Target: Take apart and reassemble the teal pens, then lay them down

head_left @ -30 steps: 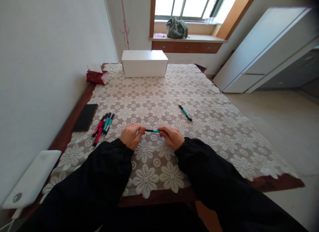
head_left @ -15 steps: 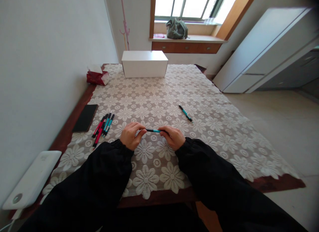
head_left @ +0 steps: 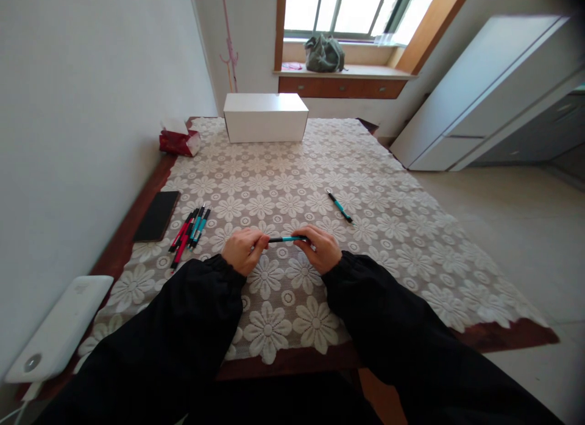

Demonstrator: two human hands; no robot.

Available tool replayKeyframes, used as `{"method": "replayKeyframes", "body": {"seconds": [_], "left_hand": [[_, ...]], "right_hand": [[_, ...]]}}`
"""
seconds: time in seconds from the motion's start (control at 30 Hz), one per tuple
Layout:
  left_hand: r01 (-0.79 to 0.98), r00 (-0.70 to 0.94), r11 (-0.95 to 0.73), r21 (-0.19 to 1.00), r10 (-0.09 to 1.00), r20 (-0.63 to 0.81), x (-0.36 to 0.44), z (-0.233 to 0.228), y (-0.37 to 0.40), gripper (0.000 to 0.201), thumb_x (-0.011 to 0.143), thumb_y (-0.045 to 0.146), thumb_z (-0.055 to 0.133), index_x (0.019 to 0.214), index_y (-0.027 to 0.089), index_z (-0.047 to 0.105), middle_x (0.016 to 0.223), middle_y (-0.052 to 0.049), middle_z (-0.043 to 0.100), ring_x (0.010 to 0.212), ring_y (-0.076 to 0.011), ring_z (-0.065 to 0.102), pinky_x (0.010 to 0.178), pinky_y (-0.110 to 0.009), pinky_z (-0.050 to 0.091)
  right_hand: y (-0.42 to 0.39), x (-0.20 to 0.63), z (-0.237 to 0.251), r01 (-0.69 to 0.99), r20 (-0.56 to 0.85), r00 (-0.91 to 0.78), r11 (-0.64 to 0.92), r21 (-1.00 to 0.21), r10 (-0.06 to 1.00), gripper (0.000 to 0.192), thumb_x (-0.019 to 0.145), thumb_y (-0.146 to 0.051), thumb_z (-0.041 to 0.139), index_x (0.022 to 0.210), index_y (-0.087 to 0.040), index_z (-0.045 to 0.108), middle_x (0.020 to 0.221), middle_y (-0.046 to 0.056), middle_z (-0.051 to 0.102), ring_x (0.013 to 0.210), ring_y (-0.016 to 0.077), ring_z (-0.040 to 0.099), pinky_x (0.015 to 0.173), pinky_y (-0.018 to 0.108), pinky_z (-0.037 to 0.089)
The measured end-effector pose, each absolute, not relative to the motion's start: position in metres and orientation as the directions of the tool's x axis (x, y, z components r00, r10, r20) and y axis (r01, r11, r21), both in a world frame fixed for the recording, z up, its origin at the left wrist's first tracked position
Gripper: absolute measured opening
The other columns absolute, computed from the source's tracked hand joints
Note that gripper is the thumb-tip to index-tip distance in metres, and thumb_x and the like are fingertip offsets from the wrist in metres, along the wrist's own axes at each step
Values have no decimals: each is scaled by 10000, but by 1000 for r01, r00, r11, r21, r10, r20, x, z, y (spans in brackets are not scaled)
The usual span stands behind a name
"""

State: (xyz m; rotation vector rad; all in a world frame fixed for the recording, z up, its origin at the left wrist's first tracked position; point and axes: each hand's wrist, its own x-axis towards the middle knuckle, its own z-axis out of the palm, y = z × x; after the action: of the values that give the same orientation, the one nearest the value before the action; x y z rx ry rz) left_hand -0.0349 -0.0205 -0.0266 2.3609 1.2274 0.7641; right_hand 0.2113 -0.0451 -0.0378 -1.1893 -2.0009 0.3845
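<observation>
Pen in hand: teal pen [head_left: 287, 238] with black ends, held level and crosswise just above the lace tablecloth [head_left: 388, 254], near the table's near edge, between the two hands.
Left hand [head_left: 243, 249]: fingers curled and pinching the pen's left end; that tip is hidden inside the grip.
Right hand [head_left: 322, 249]: fingertips closed over the pen's right end, covering it; only the middle stretch of the barrel shows.
Sleeves: black, covering both arms down to the wrists.
Lone pen [head_left: 339, 206]: teal and black, lying slantwise on the cloth to the far right of the hands, well apart from them.
Pen bunch [head_left: 189, 229]: red and teal pens lying side by side to the left of the hands; they overlap, so the count is hard to make out.
Black pad [head_left: 156, 215]: flat dark rectangle just left of the bunch, by the table's left edge; what it is cannot be told.
White device [head_left: 57, 329]: near left corner, partly cut off by the sleeve.
White box [head_left: 265, 117]: closed, at the far end of the table; contents hidden.
Tissue pack [head_left: 177, 140]: red, far left, a white sheet sticking out of its top.
Bag [head_left: 324, 52]: grey-green, slumped on the windowsill beyond the table; contents not visible.
</observation>
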Motion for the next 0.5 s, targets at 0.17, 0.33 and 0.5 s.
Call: {"method": "replayKeyframes", "body": {"seconds": [0.17,0.33,0.5], "left_hand": [[638,469,-568,519,822,323,-37,-29,-18,437,1041,396,383,781,207,679,779,-51,706,785,-201,614,771,-333,454],[643,469,-580,500,815,341,-39,-33,-16,382,1025,387,429,811,212,694,815,-56,730,817,-215,633,795,-350,472],[655,429,-558,510,830,357,-37,-32,-17,298,1003,384,480,885,215,696,853,-55,731,831,-217,641,794,-350,485]], "right_hand": [[-46,213,-39,669,414,-301,499,-551,859,179,1005,-331,548,1039,-249,703,906,28,738,785,162,656,746,266,476],[-48,214,-37,702,313,-316,443,-557,896,199,1000,-329,540,1059,-265,719,897,18,757,795,172,681,745,270,474],[-46,213,-36,748,271,-319,417,-517,908,180,952,-327,580,1028,-246,722,848,28,743,769,179,670,735,278,483]]}}
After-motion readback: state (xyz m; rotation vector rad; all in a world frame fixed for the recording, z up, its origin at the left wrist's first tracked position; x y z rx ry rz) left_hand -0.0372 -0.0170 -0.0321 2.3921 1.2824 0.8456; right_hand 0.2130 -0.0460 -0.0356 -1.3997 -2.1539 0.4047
